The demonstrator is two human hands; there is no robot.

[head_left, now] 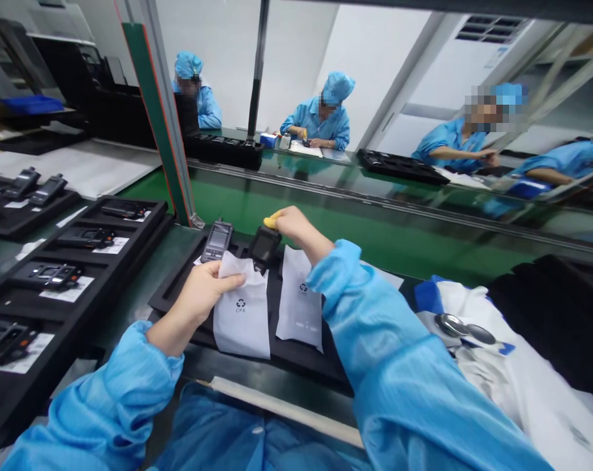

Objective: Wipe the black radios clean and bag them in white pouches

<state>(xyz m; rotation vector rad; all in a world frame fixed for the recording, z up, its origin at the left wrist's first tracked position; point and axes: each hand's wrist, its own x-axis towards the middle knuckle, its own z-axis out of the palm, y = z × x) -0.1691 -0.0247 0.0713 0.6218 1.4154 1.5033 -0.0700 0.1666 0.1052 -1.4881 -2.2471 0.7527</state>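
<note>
My left hand [201, 292] pinches the upper left edge of a white plastic bag [241, 330] printed with a recycling mark and "CPE". My right hand [296, 226], with a yellow cover on a fingertip, grips a black handheld device [264, 245] by its upper end. The device's lower end is at the bag's mouth; how far it reaches inside is hidden. Just behind my left hand lies a second handheld device [218, 237] with a screen and keys. To the right rests another white bag [300, 314], with something faintly visible inside. All are over a black foam tray [167, 297].
At left, a black foam tray [88, 261] holds several devices on white papers; another tray [4, 222] lies behind it. White bags [537, 379] and a round metal-lidded item [453, 325] sit at right. A green belt [375, 242] runs ahead, with co-workers [321, 118] across it.
</note>
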